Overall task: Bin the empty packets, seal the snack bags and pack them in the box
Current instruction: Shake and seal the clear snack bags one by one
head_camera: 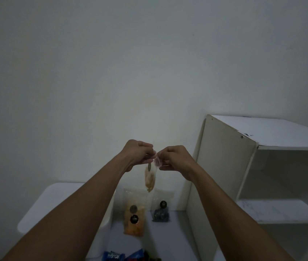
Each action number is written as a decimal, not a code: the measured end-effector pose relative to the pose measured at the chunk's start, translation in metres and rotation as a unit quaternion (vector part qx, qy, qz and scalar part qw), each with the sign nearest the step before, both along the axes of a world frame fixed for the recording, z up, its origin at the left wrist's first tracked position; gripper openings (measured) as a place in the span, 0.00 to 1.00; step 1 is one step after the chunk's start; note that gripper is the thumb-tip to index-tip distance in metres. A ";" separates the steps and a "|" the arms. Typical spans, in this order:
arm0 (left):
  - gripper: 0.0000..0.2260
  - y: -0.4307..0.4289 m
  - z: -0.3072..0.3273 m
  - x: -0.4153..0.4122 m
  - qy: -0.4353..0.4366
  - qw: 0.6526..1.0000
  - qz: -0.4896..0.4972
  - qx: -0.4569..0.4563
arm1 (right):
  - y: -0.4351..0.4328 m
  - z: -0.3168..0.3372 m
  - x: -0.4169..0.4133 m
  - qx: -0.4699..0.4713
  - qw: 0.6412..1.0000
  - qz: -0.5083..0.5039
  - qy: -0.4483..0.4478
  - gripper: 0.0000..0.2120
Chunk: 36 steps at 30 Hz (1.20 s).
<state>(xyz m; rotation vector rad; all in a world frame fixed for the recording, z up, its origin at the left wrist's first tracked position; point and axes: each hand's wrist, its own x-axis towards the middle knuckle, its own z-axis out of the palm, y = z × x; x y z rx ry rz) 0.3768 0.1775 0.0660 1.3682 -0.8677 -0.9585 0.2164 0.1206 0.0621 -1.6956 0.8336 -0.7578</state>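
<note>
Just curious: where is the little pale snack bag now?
Head view, mid-frame: the small snack bag hangs pinched between left hand and right hand, above the orange bag.

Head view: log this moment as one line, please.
stage: likely sealing | left hand: pinches top of small clear plastic bag of tan snacks | right hand: pinches same top | bag: hangs in air

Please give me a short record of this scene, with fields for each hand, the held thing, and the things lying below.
left hand: pinches top of small clear plastic bag of pale snack
right hand: pinches the same top, opposite side
held bag: hangs in the air, seal state unclear
lying below: clear plastic bag of orange snack; clear plastic bag of dark snack on its right
bottom edge: blue packets
right side: white shelf unit
</note>
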 end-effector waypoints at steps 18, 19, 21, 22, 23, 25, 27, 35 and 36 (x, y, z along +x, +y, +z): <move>0.07 -0.008 -0.028 0.001 -0.005 0.998 -0.038 0.047 | -0.016 -0.019 -0.001 0.043 0.999 0.007 0.029 0.05; 0.07 -0.009 -0.029 0.000 -0.005 0.998 -0.037 0.051 | -0.018 -0.021 -0.003 0.039 0.999 0.008 0.034 0.05; 0.07 -0.013 -0.031 -0.004 -0.006 0.998 -0.030 0.058 | -0.021 -0.026 -0.005 0.028 0.999 0.005 0.044 0.06; 0.07 -0.016 -0.032 -0.006 -0.006 0.998 -0.022 0.061 | -0.023 -0.030 -0.006 0.019 0.999 0.003 0.050 0.06; 0.07 -0.019 -0.033 -0.009 -0.003 0.998 -0.011 0.063 | -0.024 -0.034 -0.007 0.006 0.998 -0.002 0.057 0.07; 0.08 -0.027 -0.037 -0.013 0.012 0.998 0.013 0.060 | -0.029 -0.045 -0.008 -0.011 0.998 -0.017 0.056 0.09; 0.08 -0.037 -0.041 -0.016 0.032 0.997 0.039 0.056 | -0.033 -0.060 -0.010 -0.021 0.998 -0.036 0.046 0.11; 0.02 -0.071 -0.076 -0.033 0.036 0.993 0.090 0.073 | -0.046 -0.141 -0.011 -0.091 0.987 -0.071 0.114 0.08; 0.02 -0.076 -0.083 -0.035 0.039 0.991 0.098 0.077 | -0.048 -0.148 -0.011 -0.111 0.982 -0.090 0.121 0.02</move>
